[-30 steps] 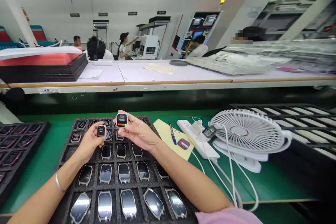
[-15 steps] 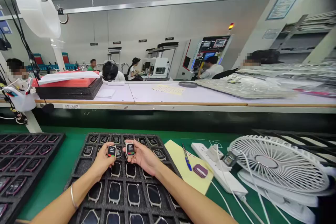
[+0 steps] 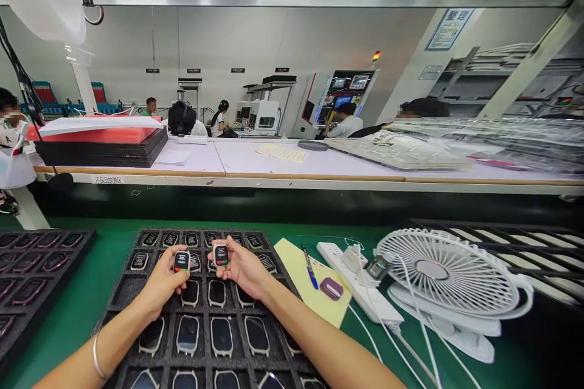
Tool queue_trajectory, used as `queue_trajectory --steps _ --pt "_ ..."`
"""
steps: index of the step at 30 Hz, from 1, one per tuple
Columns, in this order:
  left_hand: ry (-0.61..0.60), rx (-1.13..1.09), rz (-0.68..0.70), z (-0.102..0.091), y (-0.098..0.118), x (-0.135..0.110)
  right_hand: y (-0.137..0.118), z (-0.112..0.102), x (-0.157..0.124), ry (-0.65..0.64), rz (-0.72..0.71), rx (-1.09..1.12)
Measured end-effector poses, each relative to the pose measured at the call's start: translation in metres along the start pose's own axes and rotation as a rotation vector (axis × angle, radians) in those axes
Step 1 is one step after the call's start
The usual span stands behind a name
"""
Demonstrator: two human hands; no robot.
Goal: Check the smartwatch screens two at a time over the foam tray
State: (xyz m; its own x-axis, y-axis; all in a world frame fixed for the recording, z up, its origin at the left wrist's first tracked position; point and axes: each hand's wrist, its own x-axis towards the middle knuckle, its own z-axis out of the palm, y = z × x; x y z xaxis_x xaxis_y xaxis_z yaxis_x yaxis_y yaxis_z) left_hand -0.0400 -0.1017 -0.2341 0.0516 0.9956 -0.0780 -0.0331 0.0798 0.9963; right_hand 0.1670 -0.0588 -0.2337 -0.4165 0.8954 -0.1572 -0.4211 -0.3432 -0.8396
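My left hand [image 3: 165, 279] is closed around a smartwatch case [image 3: 181, 261] without a strap, its lit screen showing text and a red and green patch. A second smartwatch case [image 3: 221, 255], also lit, is gripped in my right hand [image 3: 243, 267] a short way to the right. Both are held above a black foam tray [image 3: 128, 284], whose compartments hold several silver-framed watch cases. Screens in the far rows show text; those in the near rows look dark. My forearms cover some of the compartments.
Another foam tray [image 3: 68, 273] with purple-framed watches lies at left. Rightward are a yellow sheet [image 3: 292, 261], a blue pen [image 3: 310, 267], a purple object [image 3: 331, 289], a white power strip [image 3: 365, 285] with cables and a white fan [image 3: 447, 273]. A raised shelf [image 3: 255, 182] spans the back.
The view has turned slightly right, so everything sits further left. Both hands still hold their watch cases over the tray, with little change in pose.
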Motion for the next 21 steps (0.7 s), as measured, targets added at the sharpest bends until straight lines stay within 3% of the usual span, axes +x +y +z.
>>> queue_trajectory --steps 16,21 --pt "0.018 -0.004 -0.009 -0.0009 0.0056 -0.0019 -0.0006 -0.0020 -0.0037 0.041 -0.044 -0.085" --pt "-0.008 -0.047 0.018 0.0023 0.0090 -0.0047 0.0009 -0.0020 -0.0031 -0.018 -0.010 -0.026"
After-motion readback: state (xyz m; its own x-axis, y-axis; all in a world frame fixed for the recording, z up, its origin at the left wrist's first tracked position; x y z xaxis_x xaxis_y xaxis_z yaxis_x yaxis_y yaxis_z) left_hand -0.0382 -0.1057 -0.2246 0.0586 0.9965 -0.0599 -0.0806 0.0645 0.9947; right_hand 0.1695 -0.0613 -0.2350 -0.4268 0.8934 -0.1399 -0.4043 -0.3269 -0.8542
